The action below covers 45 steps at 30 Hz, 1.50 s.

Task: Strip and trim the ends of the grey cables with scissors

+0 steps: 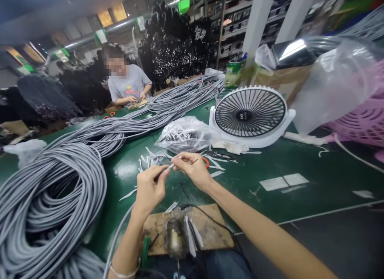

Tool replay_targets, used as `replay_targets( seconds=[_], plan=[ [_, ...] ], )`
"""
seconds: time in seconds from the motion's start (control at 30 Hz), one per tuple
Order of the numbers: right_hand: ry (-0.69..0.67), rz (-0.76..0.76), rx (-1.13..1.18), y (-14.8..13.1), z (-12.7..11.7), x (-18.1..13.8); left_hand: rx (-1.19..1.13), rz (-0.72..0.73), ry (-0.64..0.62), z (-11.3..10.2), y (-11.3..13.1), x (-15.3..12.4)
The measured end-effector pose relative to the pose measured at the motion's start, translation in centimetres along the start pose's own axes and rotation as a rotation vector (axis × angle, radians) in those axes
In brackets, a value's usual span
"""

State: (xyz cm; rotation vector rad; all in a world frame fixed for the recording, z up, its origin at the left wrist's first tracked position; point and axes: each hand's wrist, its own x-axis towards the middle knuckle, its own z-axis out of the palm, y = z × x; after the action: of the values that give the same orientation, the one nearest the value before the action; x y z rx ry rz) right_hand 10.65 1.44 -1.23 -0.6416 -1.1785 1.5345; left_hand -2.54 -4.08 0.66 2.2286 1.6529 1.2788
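Observation:
My left hand [150, 187] is closed in a pinch on the end of a grey cable [120, 231] that runs down past my wrist. My right hand [192, 167] pinches a small white sleeve piece [174, 164] right at that cable end, fingers pressed together. Both hands are held over the green table [300, 163], just above a scatter of white sleeve pieces [150, 157]. Below them sits a brown wooden board [210, 227] with a small metal fixture [174, 235] on it.
Big coils of grey cable [54, 191] fill the left side and stretch to the far end. A clear bag of white pieces [186, 135] and a white desk fan [250, 115] stand ahead. A pink basket [363, 119] is at right. Another person [127, 85] works across the table.

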Motion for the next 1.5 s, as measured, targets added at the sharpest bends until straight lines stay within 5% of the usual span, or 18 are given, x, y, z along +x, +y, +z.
replay_targets(
  seconds=[0.17, 0.3, 0.43, 0.63, 0.9, 1.17, 1.23, 1.4, 1.5],
  plan=[
    [0.079, -0.025, -0.111, 0.5, 0.0, 0.4, -0.214, -0.216, 0.030, 1.6, -0.7, -0.3],
    [0.228, -0.174, -0.489, 0.5, -0.6, 0.1, -0.382, -0.390, 0.138, 2.1, -1.4, -0.8],
    [0.122, -0.380, -0.927, 0.6, -0.4, -0.9, -0.432, -0.451, 0.214, 1.8, -1.7, -0.8],
    [0.105, -0.536, -1.125, 1.4, 0.4, -1.7, -0.438, -0.432, 0.242, 1.9, -1.4, -0.9],
    [0.093, -0.410, -1.057, 1.5, 0.4, -1.8, -0.314, -0.342, 0.208, 1.9, -1.6, -1.2],
    [-0.048, -0.148, -0.593, 1.7, 0.3, -0.8, -0.299, -0.292, 0.125, 2.2, -1.6, -1.4],
    [-0.017, -0.259, -0.683, 1.9, 0.9, -1.6, -0.285, -0.362, 0.140, 2.4, -2.0, -1.2],
    [-0.150, -0.899, -0.902, 2.6, 2.6, -4.1, -0.274, -0.626, 0.145, 2.7, -3.2, -0.5],
    [-0.013, -0.787, -1.015, 2.3, 2.0, -3.5, -0.347, -0.576, 0.206, 2.5, -3.2, -0.4]
  ],
)
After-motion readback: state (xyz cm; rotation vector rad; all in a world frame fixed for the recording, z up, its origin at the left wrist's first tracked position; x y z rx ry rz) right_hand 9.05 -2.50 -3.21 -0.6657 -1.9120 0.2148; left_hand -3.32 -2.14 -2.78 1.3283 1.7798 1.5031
